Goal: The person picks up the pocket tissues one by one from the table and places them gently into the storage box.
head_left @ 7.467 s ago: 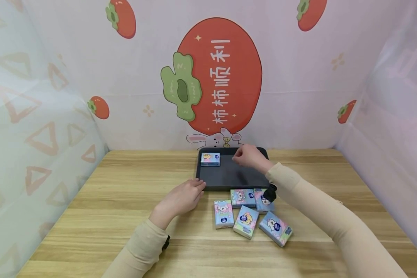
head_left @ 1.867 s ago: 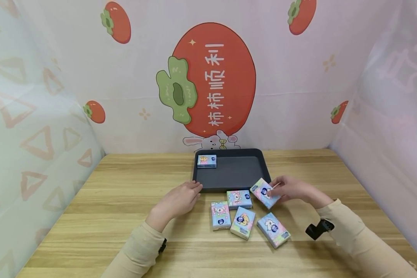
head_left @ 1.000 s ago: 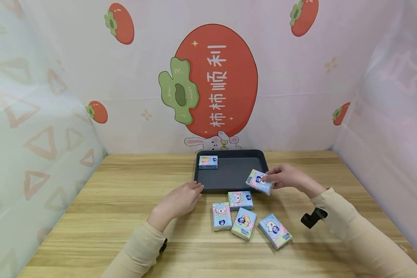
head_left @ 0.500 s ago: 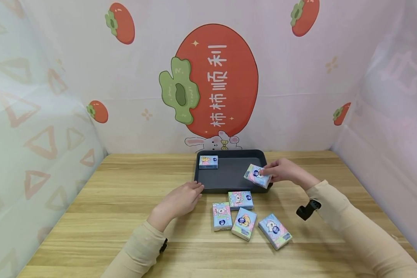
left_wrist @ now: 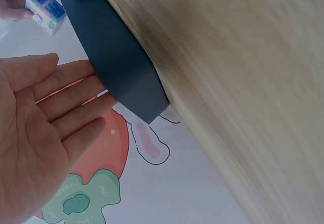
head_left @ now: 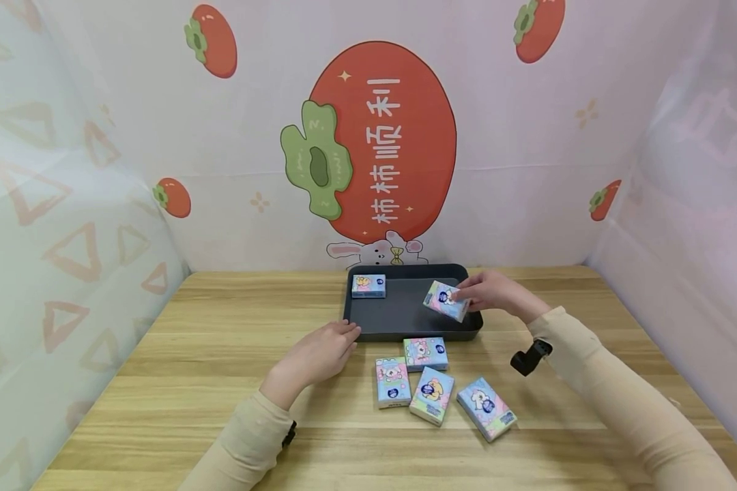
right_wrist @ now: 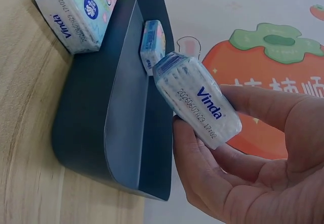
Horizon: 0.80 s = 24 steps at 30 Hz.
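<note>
The right hand [head_left: 496, 293] pinches a tissue pack [head_left: 445, 301] between thumb and fingers, the pack tilted and held above the right part of the tray [head_left: 399, 314]; its end, printed "Vinda", faces the right wrist view, where it shows apart from the tray floor. The left hand [head_left: 319, 351] has its fingers straight and slightly spread, grips nothing, and rests its fingertips against the tray's outer wall at the near-left corner.

The tray lies ahead of the left hand and reaches under the right. Farther ahead of the left hand, in the tray's far-left corner, sits a flat pack with a yellow character [head_left: 368, 286].

Four more packs lie on the wooden table [head_left: 160, 382], to the right of the left hand and nearer the person than the right hand: the pack at the tray's near edge [head_left: 426, 354], the pack closest to the left hand [head_left: 393, 382], the angled pack with a yellow figure [head_left: 432, 395], and the pack farthest right [head_left: 486, 409]. Whether the first touches the tray is hard to tell.

By that count the work looks early: one pack in place, one in hand but not yet set down, four outside the tray. Well beyond both hands hangs a backdrop with a big red persimmon [head_left: 405, 123]
</note>
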Each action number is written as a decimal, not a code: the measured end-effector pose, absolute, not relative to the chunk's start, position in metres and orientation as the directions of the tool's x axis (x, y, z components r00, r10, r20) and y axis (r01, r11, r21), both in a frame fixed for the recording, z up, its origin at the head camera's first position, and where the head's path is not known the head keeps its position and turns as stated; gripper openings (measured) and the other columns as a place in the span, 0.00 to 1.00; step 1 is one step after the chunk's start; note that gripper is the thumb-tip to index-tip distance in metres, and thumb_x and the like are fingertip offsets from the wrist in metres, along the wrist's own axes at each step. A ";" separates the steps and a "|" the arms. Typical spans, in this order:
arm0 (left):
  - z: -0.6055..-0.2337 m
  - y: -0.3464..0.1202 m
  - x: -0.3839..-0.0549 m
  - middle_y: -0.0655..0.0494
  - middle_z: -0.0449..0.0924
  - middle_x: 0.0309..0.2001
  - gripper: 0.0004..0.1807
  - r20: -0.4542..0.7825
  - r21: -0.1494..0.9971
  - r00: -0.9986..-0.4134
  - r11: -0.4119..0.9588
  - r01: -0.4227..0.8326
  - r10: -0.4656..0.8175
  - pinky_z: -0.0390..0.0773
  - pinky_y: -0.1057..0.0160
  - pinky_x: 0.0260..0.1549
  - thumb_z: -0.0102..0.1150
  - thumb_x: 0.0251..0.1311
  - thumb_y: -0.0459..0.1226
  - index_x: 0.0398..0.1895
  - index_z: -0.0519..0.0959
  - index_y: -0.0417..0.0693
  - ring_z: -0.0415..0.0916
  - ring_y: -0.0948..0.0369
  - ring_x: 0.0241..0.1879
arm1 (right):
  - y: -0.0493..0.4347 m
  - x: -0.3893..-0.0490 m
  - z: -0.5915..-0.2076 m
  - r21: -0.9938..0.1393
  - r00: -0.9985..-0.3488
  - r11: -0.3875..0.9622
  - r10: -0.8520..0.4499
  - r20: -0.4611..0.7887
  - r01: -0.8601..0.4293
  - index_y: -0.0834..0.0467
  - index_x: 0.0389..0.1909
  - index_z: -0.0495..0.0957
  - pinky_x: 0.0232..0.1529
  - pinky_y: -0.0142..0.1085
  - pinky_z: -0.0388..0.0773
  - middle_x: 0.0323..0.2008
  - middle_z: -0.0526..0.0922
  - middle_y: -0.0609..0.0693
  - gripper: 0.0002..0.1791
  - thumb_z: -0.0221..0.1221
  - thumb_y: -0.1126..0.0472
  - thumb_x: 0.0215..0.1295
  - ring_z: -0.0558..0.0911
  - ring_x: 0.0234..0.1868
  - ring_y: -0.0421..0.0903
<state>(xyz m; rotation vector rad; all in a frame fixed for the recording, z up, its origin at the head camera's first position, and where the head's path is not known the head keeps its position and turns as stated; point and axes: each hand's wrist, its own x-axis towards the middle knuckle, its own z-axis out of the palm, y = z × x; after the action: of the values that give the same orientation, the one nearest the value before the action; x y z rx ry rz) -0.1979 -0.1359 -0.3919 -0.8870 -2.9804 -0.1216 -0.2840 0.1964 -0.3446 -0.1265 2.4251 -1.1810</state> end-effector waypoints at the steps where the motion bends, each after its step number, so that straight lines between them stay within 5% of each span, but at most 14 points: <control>1: -0.392 -0.136 -0.198 0.43 0.74 0.60 0.20 0.052 0.067 -0.837 0.834 0.547 0.545 0.70 0.52 0.63 0.48 0.69 0.39 0.58 0.75 0.37 0.70 0.50 0.62 | 0.195 -0.285 -0.344 -0.767 -0.900 0.632 -0.265 -0.346 0.109 0.69 0.56 0.73 0.53 0.41 0.80 0.53 0.77 0.66 0.27 0.61 0.55 0.63 0.80 0.43 0.49; 24: -0.388 -0.135 -0.195 0.43 0.74 0.60 0.20 0.049 0.077 -0.840 0.837 0.542 0.540 0.70 0.52 0.63 0.48 0.69 0.39 0.58 0.75 0.37 0.70 0.49 0.62 | 0.178 -0.308 -0.344 -0.760 -0.909 0.633 -0.218 -0.355 0.145 0.70 0.54 0.76 0.56 0.43 0.78 0.52 0.79 0.65 0.26 0.63 0.54 0.61 0.81 0.44 0.50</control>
<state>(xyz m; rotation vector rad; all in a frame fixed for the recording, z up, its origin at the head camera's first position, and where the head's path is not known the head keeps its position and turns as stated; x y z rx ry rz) -0.1951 -0.1353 -0.3885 -0.8794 -2.9865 -0.1369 -0.3085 0.1778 -0.3440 -0.0577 2.4395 -1.1882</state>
